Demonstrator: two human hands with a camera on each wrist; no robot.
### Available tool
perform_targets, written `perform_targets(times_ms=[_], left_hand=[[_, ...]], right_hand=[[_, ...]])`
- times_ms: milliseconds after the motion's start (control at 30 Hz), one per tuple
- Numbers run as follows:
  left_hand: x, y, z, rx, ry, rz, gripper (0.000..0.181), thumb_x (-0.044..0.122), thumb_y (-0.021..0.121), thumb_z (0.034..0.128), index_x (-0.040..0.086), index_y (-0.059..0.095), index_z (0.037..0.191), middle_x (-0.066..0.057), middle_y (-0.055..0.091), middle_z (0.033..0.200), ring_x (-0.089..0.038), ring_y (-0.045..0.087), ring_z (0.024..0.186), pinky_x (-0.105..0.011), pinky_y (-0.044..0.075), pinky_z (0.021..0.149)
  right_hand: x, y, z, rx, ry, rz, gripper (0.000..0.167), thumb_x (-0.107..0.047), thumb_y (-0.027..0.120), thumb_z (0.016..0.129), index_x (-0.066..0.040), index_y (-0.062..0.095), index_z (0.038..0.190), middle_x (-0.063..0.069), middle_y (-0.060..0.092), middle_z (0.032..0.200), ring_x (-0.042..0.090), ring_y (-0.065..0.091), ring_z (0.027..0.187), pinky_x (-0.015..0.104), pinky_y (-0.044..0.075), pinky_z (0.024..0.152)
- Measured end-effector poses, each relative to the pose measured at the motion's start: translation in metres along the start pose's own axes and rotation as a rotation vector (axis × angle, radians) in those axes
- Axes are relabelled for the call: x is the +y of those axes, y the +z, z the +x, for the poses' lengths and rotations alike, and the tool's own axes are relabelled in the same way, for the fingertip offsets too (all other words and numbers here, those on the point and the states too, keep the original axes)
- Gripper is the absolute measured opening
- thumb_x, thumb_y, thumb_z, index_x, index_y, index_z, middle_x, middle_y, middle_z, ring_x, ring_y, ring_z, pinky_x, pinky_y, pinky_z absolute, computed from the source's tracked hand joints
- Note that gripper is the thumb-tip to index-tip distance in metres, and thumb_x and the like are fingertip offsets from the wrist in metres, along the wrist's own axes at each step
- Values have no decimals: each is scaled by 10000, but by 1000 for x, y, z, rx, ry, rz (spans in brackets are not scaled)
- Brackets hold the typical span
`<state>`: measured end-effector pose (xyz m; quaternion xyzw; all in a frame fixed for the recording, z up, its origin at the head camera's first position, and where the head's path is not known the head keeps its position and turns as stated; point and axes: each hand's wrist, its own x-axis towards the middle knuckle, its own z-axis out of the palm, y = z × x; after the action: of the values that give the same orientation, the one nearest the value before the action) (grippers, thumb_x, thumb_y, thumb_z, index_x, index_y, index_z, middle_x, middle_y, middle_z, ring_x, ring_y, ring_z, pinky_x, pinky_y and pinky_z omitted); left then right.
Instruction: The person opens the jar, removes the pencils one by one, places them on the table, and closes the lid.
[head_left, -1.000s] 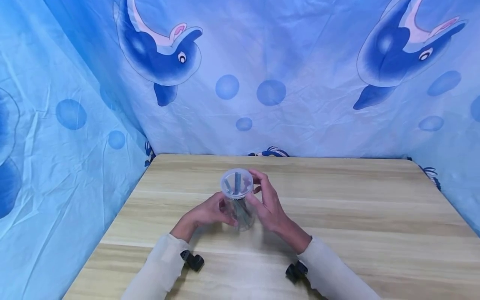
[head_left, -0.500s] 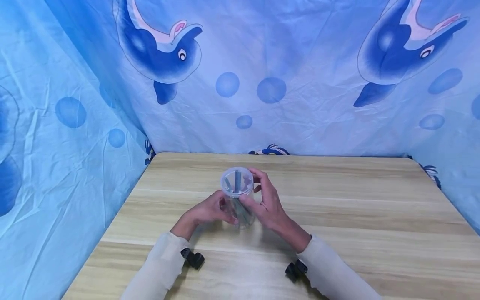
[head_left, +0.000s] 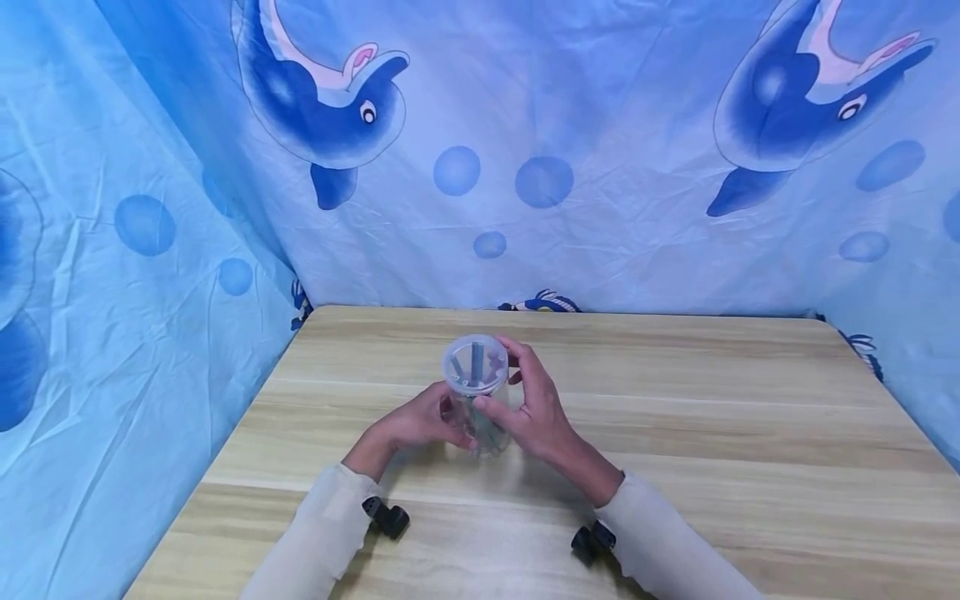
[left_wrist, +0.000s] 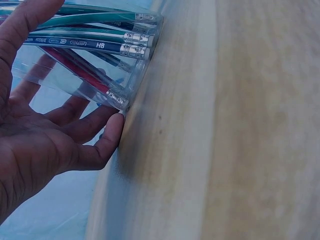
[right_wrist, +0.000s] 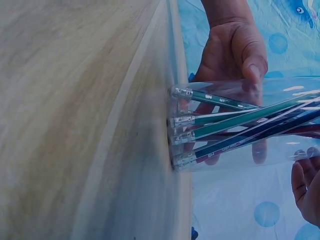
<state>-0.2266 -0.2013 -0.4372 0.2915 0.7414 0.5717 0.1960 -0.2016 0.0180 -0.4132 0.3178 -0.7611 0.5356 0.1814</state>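
A clear plastic jar point(head_left: 491, 437) with a translucent round lid point(head_left: 476, 365) stands upright on the table. Inside are several pencils point(right_wrist: 225, 125) in green, dark blue and red, their eraser ends down at the base. Around the jar's lower left side, my left hand point(head_left: 422, 418) holds it, thumb in front and fingers behind. My right hand point(head_left: 538, 408) grips the top at the lid's right edge. Its thumb lies at the front just under the rim, and its index finger reaches round the back. The lid partly hides the jar's upper wall.
The wooden table point(head_left: 712, 433) stretches to both sides of the jar. A blue curtain point(head_left: 637, 250) printed with dolphins hangs behind and at the sides. Small black cameras point(head_left: 390, 518) sit at both wrists.
My right thumb has slid leftward and slightly down along the front of the lid's rim. The left hand and the jar stay in place.
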Motion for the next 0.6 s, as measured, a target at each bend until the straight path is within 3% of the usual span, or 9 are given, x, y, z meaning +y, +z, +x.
perform_targets(times_ms=[233, 600], left_hand=[[0, 0, 0, 16, -21, 23, 829, 4, 866, 710, 107, 467, 1429, -57, 515, 1415, -249, 445, 1291, -505, 309, 1079], [1, 0, 1, 10, -21, 20, 835, 4, 858, 718, 114, 455, 1440, -62, 511, 1425, -274, 440, 1319, -528, 290, 1099]], right_hand=[[-7, 0, 0, -10, 65, -37, 729, -408, 696, 912, -230, 344, 1525, 11, 518, 1317, 180, 522, 1112, 459, 487, 870], [-7, 0, 0, 24, 49, -66, 711, -549, 604, 932, -207, 378, 1514, 59, 546, 1234, 196, 540, 1071, 496, 500, 857]])
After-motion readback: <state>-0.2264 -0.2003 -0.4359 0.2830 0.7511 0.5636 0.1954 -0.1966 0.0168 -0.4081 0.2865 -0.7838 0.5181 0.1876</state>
